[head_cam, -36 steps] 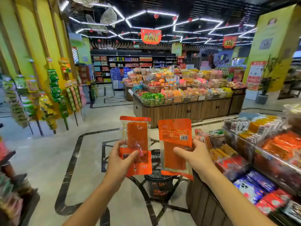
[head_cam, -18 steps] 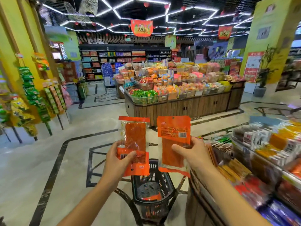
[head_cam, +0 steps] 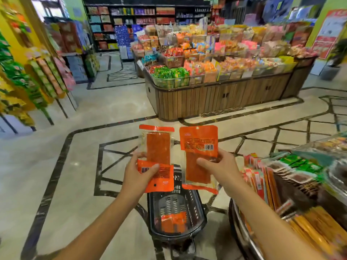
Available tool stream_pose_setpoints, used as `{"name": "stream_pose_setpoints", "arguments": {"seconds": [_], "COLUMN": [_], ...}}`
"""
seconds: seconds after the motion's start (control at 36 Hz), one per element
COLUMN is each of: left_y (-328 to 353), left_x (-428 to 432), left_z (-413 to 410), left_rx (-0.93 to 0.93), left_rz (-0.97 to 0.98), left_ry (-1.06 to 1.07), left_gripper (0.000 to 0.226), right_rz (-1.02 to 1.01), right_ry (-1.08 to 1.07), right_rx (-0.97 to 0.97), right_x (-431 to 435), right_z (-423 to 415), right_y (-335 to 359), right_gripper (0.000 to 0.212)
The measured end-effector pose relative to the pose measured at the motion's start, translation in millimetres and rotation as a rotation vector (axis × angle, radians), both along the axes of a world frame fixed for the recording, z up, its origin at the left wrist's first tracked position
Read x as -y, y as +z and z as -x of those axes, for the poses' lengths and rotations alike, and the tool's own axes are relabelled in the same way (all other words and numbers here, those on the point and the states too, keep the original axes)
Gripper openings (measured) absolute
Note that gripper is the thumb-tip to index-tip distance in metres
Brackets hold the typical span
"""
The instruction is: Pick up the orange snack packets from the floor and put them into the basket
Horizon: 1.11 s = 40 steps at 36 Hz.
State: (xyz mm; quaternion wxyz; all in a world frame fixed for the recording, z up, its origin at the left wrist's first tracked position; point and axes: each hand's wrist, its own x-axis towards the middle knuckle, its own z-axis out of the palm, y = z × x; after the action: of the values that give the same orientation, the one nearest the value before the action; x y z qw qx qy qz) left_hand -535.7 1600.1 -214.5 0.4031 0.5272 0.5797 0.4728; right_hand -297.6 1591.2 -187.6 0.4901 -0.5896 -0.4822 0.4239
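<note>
I hold two orange snack packets upright in front of me, one in each hand. My left hand grips the lower part of the left packet. My right hand grips the right packet at its middle, barcode side facing me. Directly below them stands a dark plastic basket on the floor. Inside the basket lie more orange packets.
A wooden display counter piled with snacks stands across the aisle ahead. A second snack stand sits close at my right. Racks of hanging goods line the left wall. Tiled floor stretches to the left of the basket.
The view has tilted downward and moved closer, so more of the basket and the packets inside it show. Both hands still hold their packets in the same pose.
</note>
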Motion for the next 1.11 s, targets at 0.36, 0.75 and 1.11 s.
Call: {"name": "stream_pose_setpoints", "arguments": {"seconds": [0.36, 0.75, 1.11], "left_y": [-190, -609, -897], "left_x": [-210, -242, -213], "left_z": [4, -37, -52], "left_rx": [0.139, 0.020, -0.158], "left_rz": [0.349, 0.757, 0.906], "left_ry": [0.061, 0.278, 0.283], "left_gripper": [0.039, 0.032, 0.032], "right_rz": [0.299, 0.772, 1.086], "right_ry": [0.005, 0.013, -0.014], "right_rx": [-0.009, 0.032, 0.171], "right_x": [-227, -296, -256], "right_z": [15, 20, 20], "right_y": [-188, -640, -926], "right_gripper": [0.023, 0.021, 0.036]}}
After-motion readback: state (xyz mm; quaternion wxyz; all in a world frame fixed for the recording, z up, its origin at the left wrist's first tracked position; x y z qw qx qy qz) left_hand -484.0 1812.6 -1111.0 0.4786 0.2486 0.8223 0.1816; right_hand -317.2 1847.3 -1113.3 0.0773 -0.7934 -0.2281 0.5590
